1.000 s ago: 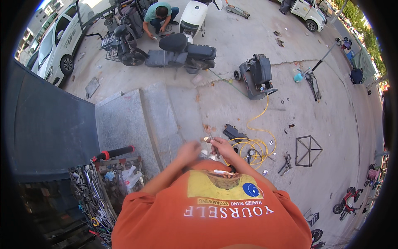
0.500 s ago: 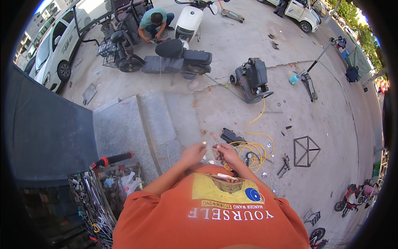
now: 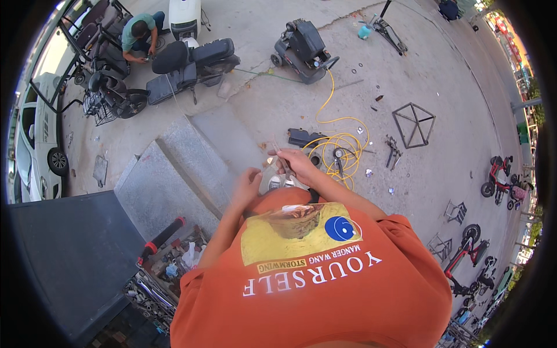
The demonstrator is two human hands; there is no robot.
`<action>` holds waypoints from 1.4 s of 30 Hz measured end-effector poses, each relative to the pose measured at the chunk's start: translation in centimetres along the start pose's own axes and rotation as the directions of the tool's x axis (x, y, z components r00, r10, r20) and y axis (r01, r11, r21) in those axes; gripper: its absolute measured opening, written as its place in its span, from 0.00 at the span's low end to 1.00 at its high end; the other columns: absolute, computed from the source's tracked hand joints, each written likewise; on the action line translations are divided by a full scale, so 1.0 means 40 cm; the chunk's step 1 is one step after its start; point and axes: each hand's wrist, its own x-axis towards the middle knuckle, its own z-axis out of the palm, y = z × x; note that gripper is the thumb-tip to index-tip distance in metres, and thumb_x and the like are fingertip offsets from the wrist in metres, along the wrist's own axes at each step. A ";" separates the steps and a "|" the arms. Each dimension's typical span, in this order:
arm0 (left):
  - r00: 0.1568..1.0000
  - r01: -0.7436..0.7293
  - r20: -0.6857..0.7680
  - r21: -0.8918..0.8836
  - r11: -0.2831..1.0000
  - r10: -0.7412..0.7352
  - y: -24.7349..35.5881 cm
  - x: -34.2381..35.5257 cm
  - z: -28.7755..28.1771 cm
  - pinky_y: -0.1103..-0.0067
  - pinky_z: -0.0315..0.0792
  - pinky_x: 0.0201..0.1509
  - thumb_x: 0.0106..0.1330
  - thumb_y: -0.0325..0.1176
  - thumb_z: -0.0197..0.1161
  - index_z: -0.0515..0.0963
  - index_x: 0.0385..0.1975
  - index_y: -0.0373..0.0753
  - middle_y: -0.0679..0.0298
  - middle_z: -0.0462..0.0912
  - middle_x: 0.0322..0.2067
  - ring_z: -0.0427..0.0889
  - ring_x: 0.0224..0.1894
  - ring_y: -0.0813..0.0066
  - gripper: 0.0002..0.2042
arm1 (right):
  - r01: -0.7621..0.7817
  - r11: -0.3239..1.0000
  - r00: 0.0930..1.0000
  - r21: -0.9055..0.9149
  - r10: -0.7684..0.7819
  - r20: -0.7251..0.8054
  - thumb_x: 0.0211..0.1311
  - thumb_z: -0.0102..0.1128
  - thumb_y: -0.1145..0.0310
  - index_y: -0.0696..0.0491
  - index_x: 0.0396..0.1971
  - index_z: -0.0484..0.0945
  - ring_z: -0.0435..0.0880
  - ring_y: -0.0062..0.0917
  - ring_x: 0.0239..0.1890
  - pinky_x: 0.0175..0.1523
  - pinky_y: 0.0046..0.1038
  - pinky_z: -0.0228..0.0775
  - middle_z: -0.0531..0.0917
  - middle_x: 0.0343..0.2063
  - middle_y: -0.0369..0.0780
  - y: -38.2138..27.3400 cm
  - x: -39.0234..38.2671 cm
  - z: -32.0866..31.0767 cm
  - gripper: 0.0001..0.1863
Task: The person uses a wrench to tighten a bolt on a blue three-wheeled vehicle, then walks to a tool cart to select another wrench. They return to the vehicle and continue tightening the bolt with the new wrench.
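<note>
In front of my belly, my right hand (image 3: 297, 165) is closed around a slim metal hand tool (image 3: 284, 165), whose exact kind I cannot make out. A small pale piece (image 3: 270, 160) shows by the right fingertips; whether they pinch it is unclear. Lower and to the left, my left hand (image 3: 248, 184) is curled with fingers drawn together, slightly smeared by motion. Whatever it may hold is hidden. Below the hands, my shoes (image 3: 281, 182) show on the ground.
A coiled yellow hose (image 3: 342, 148) with a gauge (image 3: 339, 154) runs to a black air compressor (image 3: 304, 51). A black case (image 3: 304, 137) lies ahead, a metal ramp (image 3: 168, 165) to the left, a tool crate (image 3: 168, 261) lower left. Another person (image 3: 139, 37) crouches by a scooter (image 3: 194, 64).
My view has turned, so the ground things sit higher and further left. My left hand has drawn back from the right. The pale piece, earlier at my left fingertips, now shows by the right ones.
</note>
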 end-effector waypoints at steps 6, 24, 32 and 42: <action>0.986 -0.064 0.155 0.051 0.997 0.056 0.018 0.064 0.048 0.77 0.74 0.40 0.66 0.34 0.60 0.78 0.42 0.32 0.59 0.84 0.31 0.81 0.34 0.75 0.12 | 0.133 0.937 0.991 0.323 -0.125 -0.043 0.70 0.45 0.67 0.59 0.55 0.73 0.80 0.25 0.31 0.41 0.28 0.74 0.79 0.27 0.38 -0.028 -0.031 -0.102 0.18; 0.794 -0.403 0.545 0.138 0.905 0.270 0.173 0.535 0.338 0.79 0.74 0.40 0.67 0.33 0.59 0.78 0.42 0.33 0.61 0.84 0.31 0.80 0.34 0.77 0.10 | 0.575 0.582 0.815 0.575 -0.348 -0.463 0.68 0.48 0.72 0.63 0.59 0.64 0.80 0.35 0.49 0.58 0.39 0.73 0.78 0.50 0.51 -0.103 0.012 -0.502 0.22; 0.772 -0.487 0.553 0.200 0.850 0.313 0.151 1.040 0.395 0.79 0.74 0.39 0.66 0.34 0.60 0.78 0.42 0.34 0.60 0.83 0.30 0.80 0.32 0.76 0.11 | 0.679 0.510 0.726 0.528 -0.358 -0.587 0.66 0.49 0.75 0.63 0.56 0.66 0.80 0.35 0.48 0.58 0.37 0.73 0.78 0.49 0.49 -0.249 0.420 -0.782 0.20; 0.899 -0.162 0.421 0.065 0.985 0.120 0.281 1.632 0.324 0.79 0.76 0.43 0.66 0.31 0.59 0.77 0.41 0.29 0.59 0.83 0.32 0.82 0.36 0.76 0.11 | 0.659 0.594 0.660 0.462 -0.163 -0.733 0.62 0.47 0.74 0.60 0.41 0.72 0.81 0.31 0.32 0.40 0.35 0.77 0.81 0.33 0.45 -0.565 0.639 -1.022 0.10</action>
